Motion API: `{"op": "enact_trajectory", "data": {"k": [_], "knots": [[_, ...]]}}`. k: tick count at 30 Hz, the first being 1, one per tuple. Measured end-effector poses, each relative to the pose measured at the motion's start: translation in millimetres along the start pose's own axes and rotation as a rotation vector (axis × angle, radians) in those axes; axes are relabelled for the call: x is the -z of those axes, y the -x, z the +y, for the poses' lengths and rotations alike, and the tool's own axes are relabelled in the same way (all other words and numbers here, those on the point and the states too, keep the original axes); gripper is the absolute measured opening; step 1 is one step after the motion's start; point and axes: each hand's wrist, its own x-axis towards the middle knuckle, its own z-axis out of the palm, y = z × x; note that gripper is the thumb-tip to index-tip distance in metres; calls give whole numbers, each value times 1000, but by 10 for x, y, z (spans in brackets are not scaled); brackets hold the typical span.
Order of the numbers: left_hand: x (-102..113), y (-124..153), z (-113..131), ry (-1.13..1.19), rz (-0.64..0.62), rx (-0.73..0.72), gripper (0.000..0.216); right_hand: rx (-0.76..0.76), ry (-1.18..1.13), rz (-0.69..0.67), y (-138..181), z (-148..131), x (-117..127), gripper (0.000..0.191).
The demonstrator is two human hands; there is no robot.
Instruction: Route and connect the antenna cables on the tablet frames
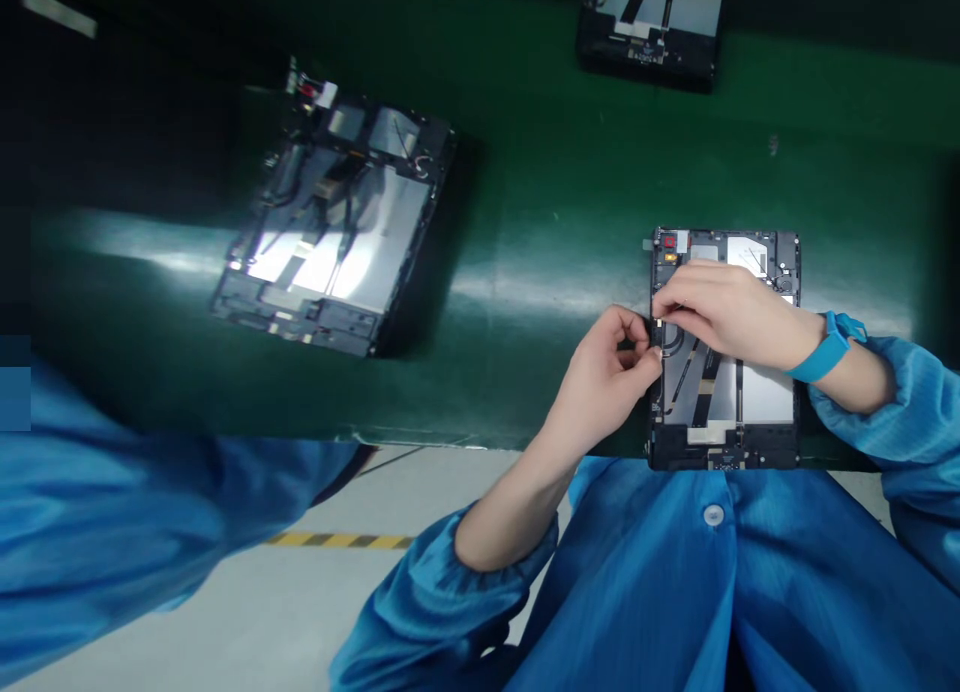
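Observation:
An opened tablet lies in front of me at the table's near edge, its silver plates, black flat cables and circuit boards exposed. My left hand is at the tablet's left edge, its fingers curled and the thumb and fingertips pinched there. From the right, my right hand reaches across the upper half, fingertips pressed together near the same left edge, by a small light connector. Whatever lies between the fingertips of either hand is too small to make out. A blue band circles my right wrist.
The table has a glossy green surface. A second opened tablet lies tilted at the left, and part of a third one shows at the top. Another person's blue sleeve is at the lower left, by the table edge.

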Motion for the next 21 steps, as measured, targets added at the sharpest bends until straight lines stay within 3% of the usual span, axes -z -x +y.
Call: {"op": "enact_trajectory", "data": {"k": [9, 16, 21], "knots": [[75, -193, 129, -107, -37, 58, 29, -95, -2, 32, -164, 102, 36, 17], [87, -379, 207, -98, 3, 59, 34, -237, -9, 170, -186, 71, 15, 19], [87, -501, 278, -27, -37, 121, 41, -326, -83, 231, -197, 36, 36, 30]]}}
